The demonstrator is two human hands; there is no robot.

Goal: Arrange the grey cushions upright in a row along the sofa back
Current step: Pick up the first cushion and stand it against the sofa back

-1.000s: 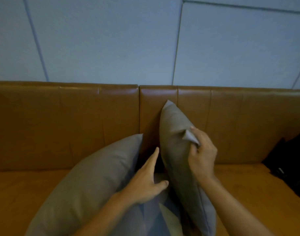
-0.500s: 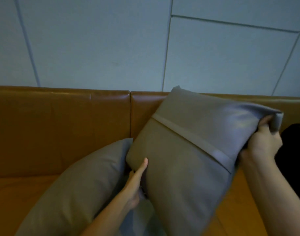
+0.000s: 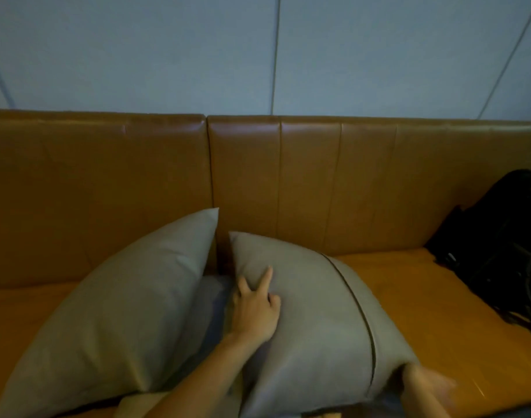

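Observation:
Two grey cushions lie on the tan leather sofa seat. The left cushion leans back with one corner near the sofa back. The right cushion, with a dark seam line across it, lies tilted on the seat. My left hand rests on its left face with fingers spread. My right hand, blurred at the bottom edge, grips that cushion's lower right corner. A third piece of grey fabric shows between the two cushions, mostly hidden.
A black bag sits on the seat at the far right against the sofa back. A pale panelled wall rises behind the sofa.
The right cushion was raised and turned flat-on half a second ago; now it has come down onto the seat. My right hand dropped with its corner to the bottom edge.

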